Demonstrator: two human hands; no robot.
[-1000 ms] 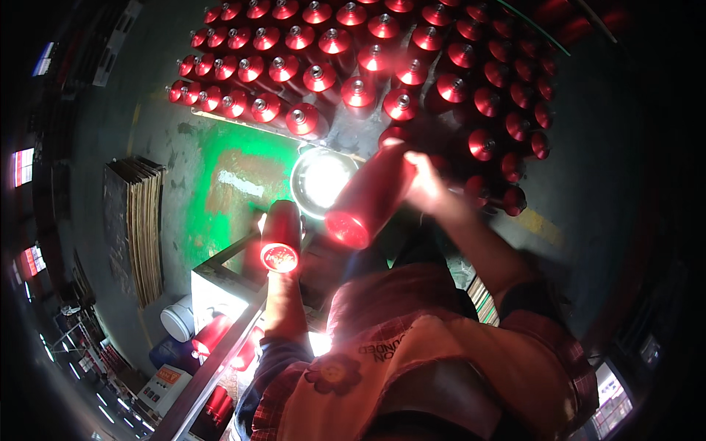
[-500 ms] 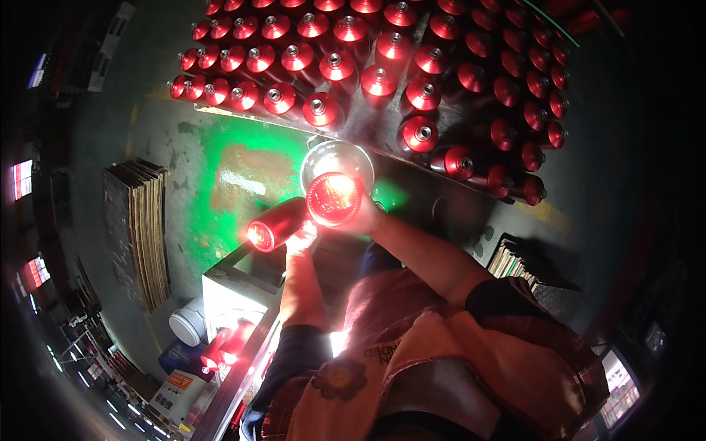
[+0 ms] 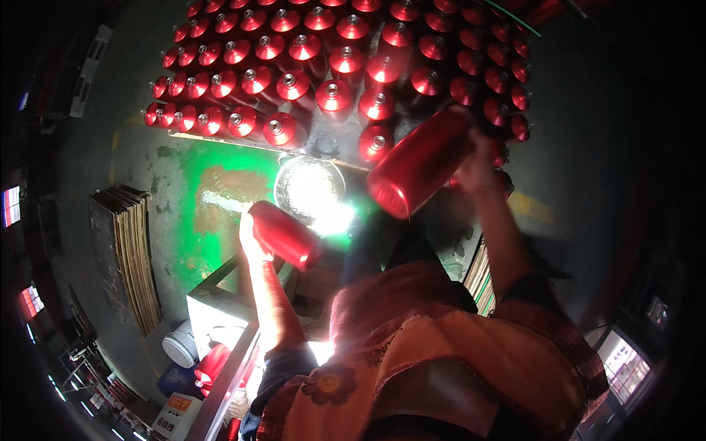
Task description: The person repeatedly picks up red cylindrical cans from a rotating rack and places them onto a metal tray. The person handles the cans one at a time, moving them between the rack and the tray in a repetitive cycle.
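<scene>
My left hand is closed round a red metal cylinder, which lies tilted with one end toward my body. Out to the right, my right hand grips a second red cylinder near its far end; that hand is blurred by motion and the fingers partly hidden. This second cylinder slants, its rounded base toward me, beside the front rows of standing red cylinders. Between the two held cylinders, farther off, stands a round bucket glaring with light.
The standing cylinders, with silver necks, crowd a dark platform. Stacked boards stand at left and more boards at right. A metal-framed bench at lower left has red cylinders by it, near a white tub.
The two cylinders, side by side before, have come apart. My right hand has carried its cylinder right and away toward the standing rows; the left one has turned its end toward me.
</scene>
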